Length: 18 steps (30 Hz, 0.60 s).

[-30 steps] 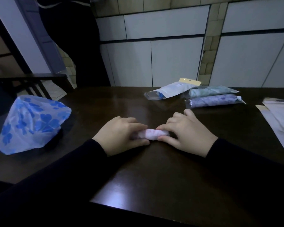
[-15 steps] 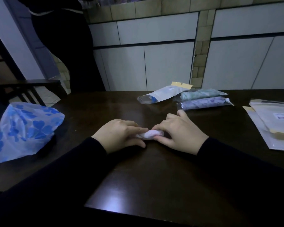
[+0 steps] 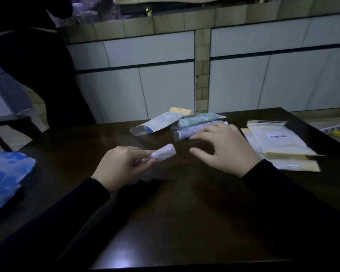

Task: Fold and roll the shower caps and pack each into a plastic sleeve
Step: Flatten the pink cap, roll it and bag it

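The left hand (image 3: 124, 165) pinches the small pale-pink rolled plastic shower cap (image 3: 163, 153), its long axis pointing right toward the stack of flat clear sleeves (image 3: 277, 142). The right hand (image 3: 227, 149), fingers spread and empty, hovers between roll and stack, seemingly nearer the stack.

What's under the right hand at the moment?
The right hand hovers open over the purple packed sleeve, fingers covering its right end. The green packed sleeve lies just behind. Contact cannot be told.

Glossy dark wood table (image 3: 185, 222); thin matt plastic rolled cap (image 3: 164, 153); shiny plastic sleeves (image 3: 267, 142).
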Each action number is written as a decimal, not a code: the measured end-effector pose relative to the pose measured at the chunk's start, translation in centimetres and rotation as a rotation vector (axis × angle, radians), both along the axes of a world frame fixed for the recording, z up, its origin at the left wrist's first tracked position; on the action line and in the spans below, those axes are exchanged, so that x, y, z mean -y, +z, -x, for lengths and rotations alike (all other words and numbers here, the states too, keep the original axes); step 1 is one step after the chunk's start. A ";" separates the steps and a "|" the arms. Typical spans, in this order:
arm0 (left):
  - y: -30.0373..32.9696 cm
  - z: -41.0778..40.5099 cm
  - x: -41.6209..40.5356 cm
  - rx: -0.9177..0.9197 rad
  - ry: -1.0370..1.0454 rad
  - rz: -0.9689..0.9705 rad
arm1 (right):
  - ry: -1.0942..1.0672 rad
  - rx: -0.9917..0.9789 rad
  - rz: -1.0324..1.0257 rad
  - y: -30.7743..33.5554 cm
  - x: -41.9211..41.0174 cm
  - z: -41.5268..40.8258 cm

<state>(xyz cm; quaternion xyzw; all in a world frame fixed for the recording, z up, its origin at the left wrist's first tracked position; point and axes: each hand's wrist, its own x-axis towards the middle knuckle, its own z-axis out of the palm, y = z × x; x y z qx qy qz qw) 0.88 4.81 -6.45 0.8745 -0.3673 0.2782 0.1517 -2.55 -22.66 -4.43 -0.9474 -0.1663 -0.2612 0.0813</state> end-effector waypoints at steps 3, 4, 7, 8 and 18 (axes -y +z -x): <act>0.0 -0.2 2.3 0.022 -0.016 0.015 | -0.212 -0.051 -0.021 0.0 3.6 0.9; -0.1 -0.3 3.1 0.019 -0.016 0.024 | -0.281 -0.079 -0.034 0.0 4.7 1.2; -0.4 -0.5 5.7 -0.035 -0.018 0.073 | -0.485 -0.183 -0.032 0.1 7.9 2.1; -0.5 -0.6 6.6 -0.046 -0.024 0.093 | -0.538 -0.227 -0.019 0.0 8.8 2.3; -0.3 -0.8 10.9 0.009 -0.022 0.026 | -0.583 -0.366 -0.064 -1.0 11.4 3.3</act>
